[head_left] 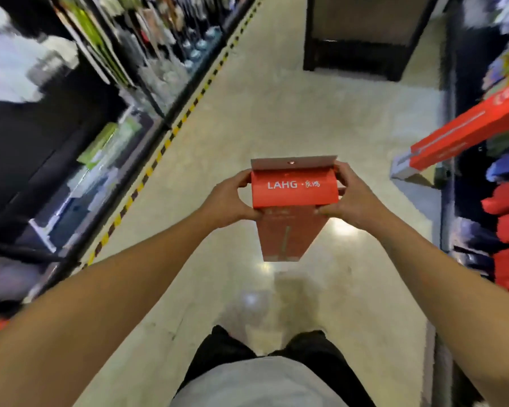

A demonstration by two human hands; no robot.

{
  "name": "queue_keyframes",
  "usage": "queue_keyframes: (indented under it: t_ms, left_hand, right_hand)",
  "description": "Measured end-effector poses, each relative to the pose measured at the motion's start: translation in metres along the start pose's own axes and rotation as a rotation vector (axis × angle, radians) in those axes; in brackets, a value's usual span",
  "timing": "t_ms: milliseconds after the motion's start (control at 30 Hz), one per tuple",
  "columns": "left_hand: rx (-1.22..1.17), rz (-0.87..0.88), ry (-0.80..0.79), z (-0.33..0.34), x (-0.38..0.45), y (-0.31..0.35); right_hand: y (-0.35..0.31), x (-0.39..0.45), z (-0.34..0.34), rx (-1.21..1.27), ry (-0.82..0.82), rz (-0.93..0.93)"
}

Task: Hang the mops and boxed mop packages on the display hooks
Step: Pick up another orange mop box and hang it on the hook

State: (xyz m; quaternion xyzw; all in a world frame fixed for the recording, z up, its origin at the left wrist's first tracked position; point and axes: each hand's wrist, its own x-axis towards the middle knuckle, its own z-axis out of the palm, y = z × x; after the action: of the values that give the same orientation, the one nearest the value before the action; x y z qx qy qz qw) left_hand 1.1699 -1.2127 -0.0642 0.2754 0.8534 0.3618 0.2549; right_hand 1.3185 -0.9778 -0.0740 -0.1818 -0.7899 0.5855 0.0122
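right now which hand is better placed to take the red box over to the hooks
Right, probably. Both hands grip the red box, but the right hand is nearer the shelf where another red box sticks out.

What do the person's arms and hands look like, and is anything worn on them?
Both forearms are bare right up to the frame edges, with no sleeves in view. The left hand and right hand wear no gloves, and no rings, watch or bracelet can be seen. Lower down, a light grey top and black trousers show.
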Motion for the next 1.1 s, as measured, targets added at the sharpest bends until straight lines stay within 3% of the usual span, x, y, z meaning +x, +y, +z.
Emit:
queue_keyframes:
  t_ms: [267, 600, 867, 1100]
  left_hand:
    - [-0.217, -0.161, 0.345, -0.179, -0.116, -0.102]
    - [-0.411, -0.079, 0.835, -0.367, -0.261, -0.189]
    - [-0.304, -0.079, 1.042, -0.465, -0.314, -0.222]
    - [-0.233, -0.173, 1.188, -0.52, -0.313, -0.247]
  right_hand:
    - [-0.148, 0.081, 0.181, 0.03, -0.293, -0.262]
    - [-0.334, 0.109, 0.413, 0.209, -0.49, -0.539]
    - [-0.458, 0.133, 0.536, 0.401, -0.586, -0.611]
    - [-0.554, 0.187, 0.596, 0.426, -0.681, -0.714]
